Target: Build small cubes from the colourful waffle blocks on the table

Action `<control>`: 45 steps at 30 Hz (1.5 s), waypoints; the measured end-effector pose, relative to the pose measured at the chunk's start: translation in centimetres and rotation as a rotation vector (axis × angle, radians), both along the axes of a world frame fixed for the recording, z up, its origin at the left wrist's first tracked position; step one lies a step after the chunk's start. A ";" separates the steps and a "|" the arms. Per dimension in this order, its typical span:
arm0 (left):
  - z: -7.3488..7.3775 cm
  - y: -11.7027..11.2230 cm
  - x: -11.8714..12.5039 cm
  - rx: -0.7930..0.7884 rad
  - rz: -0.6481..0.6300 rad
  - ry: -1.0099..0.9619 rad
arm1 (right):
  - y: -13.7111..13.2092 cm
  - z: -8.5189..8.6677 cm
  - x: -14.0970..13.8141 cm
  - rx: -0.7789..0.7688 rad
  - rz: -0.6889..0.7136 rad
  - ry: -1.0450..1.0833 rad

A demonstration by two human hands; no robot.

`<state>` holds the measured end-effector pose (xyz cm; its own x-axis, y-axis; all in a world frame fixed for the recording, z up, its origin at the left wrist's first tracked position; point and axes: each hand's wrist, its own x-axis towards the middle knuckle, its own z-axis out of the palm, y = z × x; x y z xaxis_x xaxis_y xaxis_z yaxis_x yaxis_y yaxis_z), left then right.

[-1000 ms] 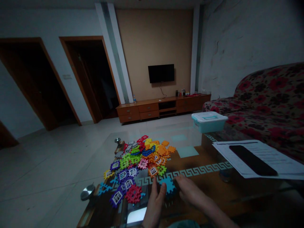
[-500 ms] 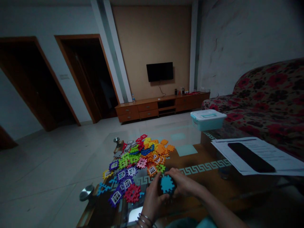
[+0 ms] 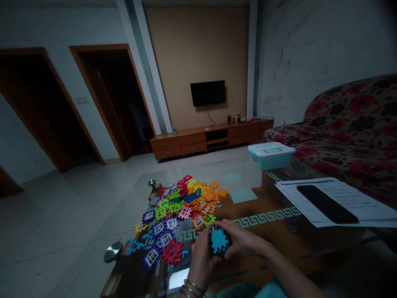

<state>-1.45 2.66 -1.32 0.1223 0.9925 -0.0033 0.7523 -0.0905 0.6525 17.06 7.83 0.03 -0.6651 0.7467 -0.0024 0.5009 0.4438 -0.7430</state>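
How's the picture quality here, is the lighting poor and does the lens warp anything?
Head view: dim light, with corners falling dark; the wide lens slants the door frame; white glare sits on the glass tabletop below the left hand; the blue interlocking piece between that hand and the right hand looks fairly sharp.

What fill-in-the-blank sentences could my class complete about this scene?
The person's left hand and right hand together hold one ____ plastic interlocking tile.
A black rectangular phone lies ____ white printed papers.
The teal plastic box has a ____ lid.

Missing words: blue; on; white.
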 end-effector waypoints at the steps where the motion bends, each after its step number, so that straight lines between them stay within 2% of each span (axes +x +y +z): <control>1: -0.1 0.0 0.0 0.003 0.004 -0.006 | -0.1 0.2 0.1 -0.002 0.003 0.012; 6: -0.8 0.1 -0.2 0.029 0.007 -0.059 | -0.2 0.6 0.3 -0.019 0.021 0.055; 15: -2.6 0.5 -0.3 0.079 -0.020 -0.117 | -0.1 0.3 -0.2 0.018 0.040 0.089; 21: -2.7 0.4 -0.3 0.084 -0.006 -0.138 | -0.2 0.2 -0.1 0.001 0.030 0.061; 28: -3.5 1.0 -0.6 0.104 -0.064 -0.171 | -0.4 0.3 -0.4 0.015 0.019 0.030; 36: -2.5 0.9 -1.0 0.088 -0.119 -0.182 | -0.4 0.0 -0.7 0.071 0.025 0.010; 45: -2.5 0.6 -0.4 0.155 -0.093 -0.161 | -0.3 -1.4 -0.7 0.140 0.004 -0.023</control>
<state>-1.84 3.27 -3.85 0.1995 0.9642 0.1747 0.6234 -0.2624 0.7366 16.33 7.55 -1.33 -0.6690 0.7382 0.0861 0.5155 0.5443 -0.6618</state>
